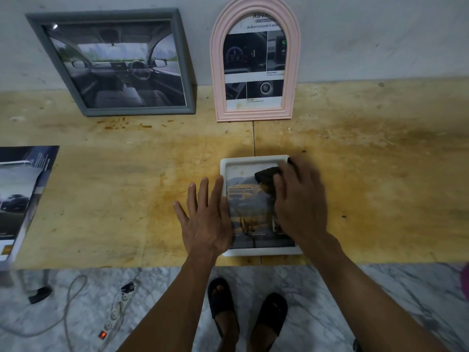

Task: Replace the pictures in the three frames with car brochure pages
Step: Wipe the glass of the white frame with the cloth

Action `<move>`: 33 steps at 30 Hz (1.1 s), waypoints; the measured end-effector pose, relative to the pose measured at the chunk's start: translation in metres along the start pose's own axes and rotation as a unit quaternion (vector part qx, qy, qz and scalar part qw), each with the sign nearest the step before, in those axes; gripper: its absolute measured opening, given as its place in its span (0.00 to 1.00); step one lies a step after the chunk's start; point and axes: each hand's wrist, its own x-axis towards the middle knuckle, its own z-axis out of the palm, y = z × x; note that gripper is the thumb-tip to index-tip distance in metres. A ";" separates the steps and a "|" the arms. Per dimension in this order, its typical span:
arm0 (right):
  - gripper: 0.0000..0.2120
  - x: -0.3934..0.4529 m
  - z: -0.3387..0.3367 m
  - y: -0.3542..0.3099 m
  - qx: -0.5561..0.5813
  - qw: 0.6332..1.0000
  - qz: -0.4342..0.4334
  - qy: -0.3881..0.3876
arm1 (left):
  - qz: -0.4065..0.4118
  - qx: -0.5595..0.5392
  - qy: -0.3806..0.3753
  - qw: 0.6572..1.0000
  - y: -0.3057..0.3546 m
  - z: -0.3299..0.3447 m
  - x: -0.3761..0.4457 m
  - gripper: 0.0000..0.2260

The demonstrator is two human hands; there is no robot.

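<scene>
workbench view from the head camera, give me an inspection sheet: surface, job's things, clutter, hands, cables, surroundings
Surface: stained yellow plywood bench top, seam running down its middle.
Job's things: grey square frame and pink arched frame lean on the wall, both showing car interior pages; white rectangular frame lies flat with a yellow car page; loose car brochure pages at the left edge.
Clutter: dark cloth on the white frame's glass.
Hands: left hand flat, fingers spread, on the frame's left edge; right hand presses the cloth.
Cables: white power strip with a lit red switch, cords on the floor.
Surroundings: grey wall, marble floor, person's black sandals.
</scene>
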 end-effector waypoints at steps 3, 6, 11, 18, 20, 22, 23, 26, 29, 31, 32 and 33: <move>0.27 -0.013 0.021 0.007 -0.055 0.996 -0.018 -0.068 | 0.000 0.003 -0.001 1.000 0.001 0.000 0.001 0.22; 0.27 -0.011 0.032 0.016 -0.083 0.994 -0.025 -0.061 | 0.001 0.000 -0.001 1.000 0.000 0.001 0.000 0.22; 0.20 -0.003 0.050 0.004 -0.087 0.992 -0.073 -0.049 | 0.010 -0.005 0.011 1.000 -0.001 0.002 0.000 0.22; 0.18 0.014 0.063 -0.022 0.002 0.999 -0.026 -0.047 | 0.011 0.007 0.014 1.000 -0.003 0.003 0.000 0.23; 0.17 0.016 0.066 -0.029 0.017 0.999 -0.020 -0.047 | 0.010 0.007 0.013 1.000 -0.002 0.003 0.001 0.23; 0.15 0.017 0.070 -0.037 0.026 0.998 -0.024 -0.044 | 0.008 0.004 0.011 1.000 -0.002 0.003 0.001 0.23; 0.14 0.019 0.072 -0.042 0.030 0.998 -0.028 -0.043 | 0.007 0.002 0.012 1.000 -0.001 0.003 0.001 0.23; 0.10 0.023 0.073 -0.052 0.032 0.997 -0.038 -0.052 | 0.007 0.001 0.020 1.000 -0.001 0.003 0.001 0.23; 0.09 0.023 0.073 -0.054 0.017 0.995 -0.057 -0.077 | 0.008 -0.003 0.028 1.000 -0.002 0.004 0.001 0.23; 0.09 0.019 0.071 -0.054 0.022 0.994 -0.068 -0.086 | 0.010 -0.004 0.031 0.999 -0.002 0.004 0.001 0.24; 0.10 0.017 0.069 -0.054 0.020 0.993 -0.077 -0.090 | 0.010 -0.005 0.033 0.999 -0.002 0.003 0.000 0.24; 0.12 0.014 0.067 -0.053 0.018 0.992 -0.090 -0.092 | 0.011 -0.008 0.034 0.999 -0.001 0.002 0.000 0.25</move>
